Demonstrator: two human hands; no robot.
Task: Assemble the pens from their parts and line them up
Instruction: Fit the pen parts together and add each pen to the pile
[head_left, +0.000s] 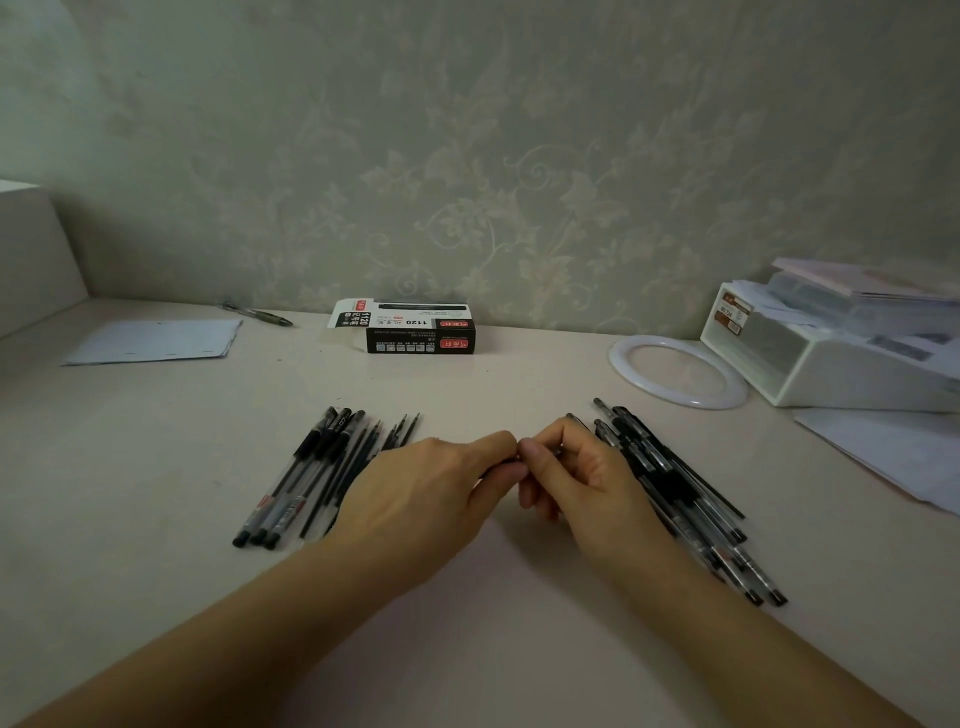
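Both the left hand (441, 488) and right hand (576, 467) pinch one dark pen part (511, 458) between their fingertips. This sits in front of the pen box (421, 327), with pens (306, 478) lying left and more pens (675, 493) right.

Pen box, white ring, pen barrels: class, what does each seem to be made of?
Pen box: printed cardboard, by its folded open flap. White ring: probably smooth plastic, faintly glossy. Pen barrels: likely clear plastic, see-through, with dark, matte grips, possibly rubber.
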